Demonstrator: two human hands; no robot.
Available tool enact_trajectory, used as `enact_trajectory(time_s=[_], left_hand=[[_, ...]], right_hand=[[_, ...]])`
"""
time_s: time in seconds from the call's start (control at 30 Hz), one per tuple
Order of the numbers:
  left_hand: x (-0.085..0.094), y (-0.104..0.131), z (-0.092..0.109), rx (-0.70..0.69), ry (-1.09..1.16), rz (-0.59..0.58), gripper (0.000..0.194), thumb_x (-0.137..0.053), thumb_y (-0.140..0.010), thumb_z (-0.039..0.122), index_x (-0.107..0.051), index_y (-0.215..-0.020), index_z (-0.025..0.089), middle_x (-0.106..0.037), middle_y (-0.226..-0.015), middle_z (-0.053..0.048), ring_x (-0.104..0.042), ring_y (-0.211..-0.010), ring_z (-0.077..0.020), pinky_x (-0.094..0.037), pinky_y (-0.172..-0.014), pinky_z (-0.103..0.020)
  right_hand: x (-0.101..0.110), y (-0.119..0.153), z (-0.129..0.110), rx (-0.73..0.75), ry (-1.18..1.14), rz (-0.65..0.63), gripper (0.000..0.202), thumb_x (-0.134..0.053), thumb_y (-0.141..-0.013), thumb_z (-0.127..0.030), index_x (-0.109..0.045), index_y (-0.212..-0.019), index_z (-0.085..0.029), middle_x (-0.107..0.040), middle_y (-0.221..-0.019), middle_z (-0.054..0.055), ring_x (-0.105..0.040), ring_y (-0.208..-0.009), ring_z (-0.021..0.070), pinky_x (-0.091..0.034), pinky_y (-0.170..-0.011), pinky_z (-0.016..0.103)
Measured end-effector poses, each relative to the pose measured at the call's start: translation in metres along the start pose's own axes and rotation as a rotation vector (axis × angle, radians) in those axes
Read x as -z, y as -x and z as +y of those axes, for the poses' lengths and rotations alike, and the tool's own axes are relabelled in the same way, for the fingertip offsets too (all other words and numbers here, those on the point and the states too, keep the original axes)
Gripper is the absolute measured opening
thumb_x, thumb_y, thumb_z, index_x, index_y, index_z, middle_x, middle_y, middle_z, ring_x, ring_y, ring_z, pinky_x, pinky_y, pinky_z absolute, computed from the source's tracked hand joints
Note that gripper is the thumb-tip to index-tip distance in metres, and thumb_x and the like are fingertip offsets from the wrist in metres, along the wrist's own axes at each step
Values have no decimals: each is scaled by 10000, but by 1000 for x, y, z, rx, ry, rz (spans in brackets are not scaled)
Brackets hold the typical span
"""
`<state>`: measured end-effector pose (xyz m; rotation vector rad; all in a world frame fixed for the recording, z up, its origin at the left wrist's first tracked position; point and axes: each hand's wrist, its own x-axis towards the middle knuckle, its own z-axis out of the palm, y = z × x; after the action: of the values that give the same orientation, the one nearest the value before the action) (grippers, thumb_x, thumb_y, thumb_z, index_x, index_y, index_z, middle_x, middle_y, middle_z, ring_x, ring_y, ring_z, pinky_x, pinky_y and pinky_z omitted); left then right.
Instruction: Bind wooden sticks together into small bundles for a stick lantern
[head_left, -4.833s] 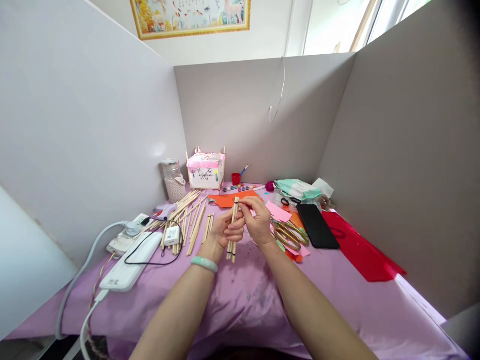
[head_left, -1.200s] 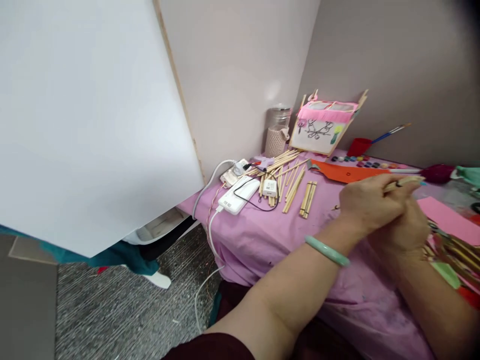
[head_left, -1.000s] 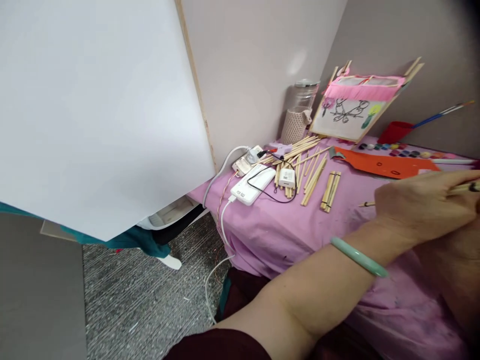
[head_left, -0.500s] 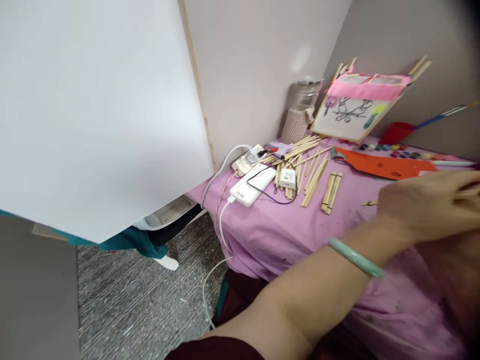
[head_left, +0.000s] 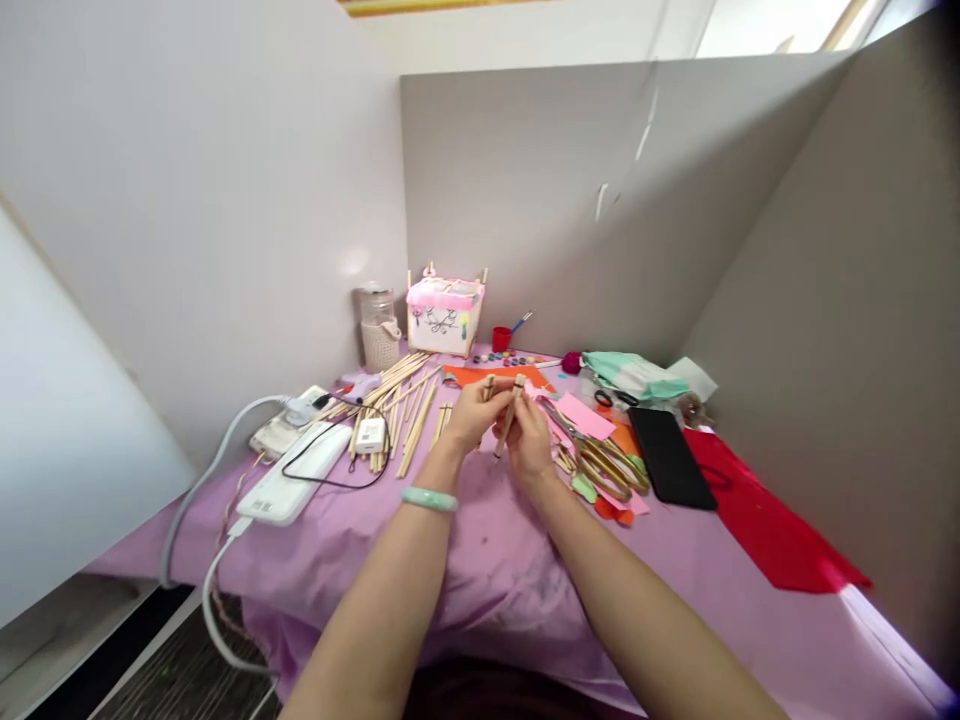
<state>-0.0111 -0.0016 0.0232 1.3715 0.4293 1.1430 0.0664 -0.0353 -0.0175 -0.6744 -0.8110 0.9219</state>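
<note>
Over the front middle of the table, both my hands are close together with their fingers closed. My left hand (head_left: 471,418), with a pale green bangle (head_left: 429,498) on its wrist, grips a short piece of wooden stick whose dark-banded end (head_left: 489,386) sticks up. In my right hand (head_left: 531,440) is a small bundle of short wooden sticks (head_left: 510,418), tilted, with a dark band near the top. The fingers partly hide both pieces. Left of my hands lie another banded bundle (head_left: 442,420) and many loose wooden sticks (head_left: 415,432).
A white power strip (head_left: 296,475) with cables and a charger (head_left: 370,435) sits at left. Behind stand a jar (head_left: 379,330), a decorated stick lantern (head_left: 442,318) and a red cup (head_left: 502,339). At right are scissors (head_left: 604,465), paper scraps, a black phone (head_left: 671,458) and red cloth (head_left: 772,520).
The view has swung right and back, so the whole table and both hands now show. Earlier, my left arm reached across at the right and the fingers were partly out of frame.
</note>
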Motion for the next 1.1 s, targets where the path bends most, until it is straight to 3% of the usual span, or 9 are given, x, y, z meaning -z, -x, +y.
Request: enact_trajectory(time_s=[0.07, 0.33, 0.57, 0.87, 1.1], left_hand=[[3, 2, -5, 14, 9, -36, 276, -667, -703, 312, -660, -895, 115, -529, -521, 31, -442, -403, -73, -344, -399, -206], [5, 3, -13, -11, 40, 54, 254, -696, -684, 341, -607, -800, 134, -526, -508, 42, -446, -388, -73, -338, -382, -199], [4, 2, -16, -40, 66, 105, 239, -710, -663, 313, -656, -795, 121, -576, -595, 16, -507, -494, -80, -377, -467, -203], [4, 2, -19, -24, 75, 126, 266, -714, -657, 332, -659, -804, 118, -578, -591, 16, -493, -484, -81, -359, -456, -208], [4, 3, -15, -16, 93, 134, 269, -705, -667, 348, -631, -800, 127, -556, -541, 31, -474, -423, -81, -360, -422, -214]], right_hand=[[0, -1, 1, 14, 22, 0, 195, -588, -788, -403, -561, -805, -211, -512, -614, -48, -447, -486, 89, -372, -465, 225], [-6, -3, -7, -48, 69, 22, 236, -562, -766, -415, -506, -690, -199, -502, -556, -51, -452, -465, 99, -357, -442, 237], [-14, 1, -18, -74, 20, 87, 310, -572, -713, -385, -370, -568, -201, -302, -466, -87, -266, -403, 58, -157, -363, 202], [-15, 0, -18, -80, 85, 99, 273, -548, -730, -424, -426, -630, -200, -309, -494, -82, -260, -401, 55, -166, -350, 189], [-14, 0, -14, -77, 119, 38, 293, -549, -747, -447, -427, -641, -202, -348, -530, -71, -300, -429, 61, -192, -365, 189]])
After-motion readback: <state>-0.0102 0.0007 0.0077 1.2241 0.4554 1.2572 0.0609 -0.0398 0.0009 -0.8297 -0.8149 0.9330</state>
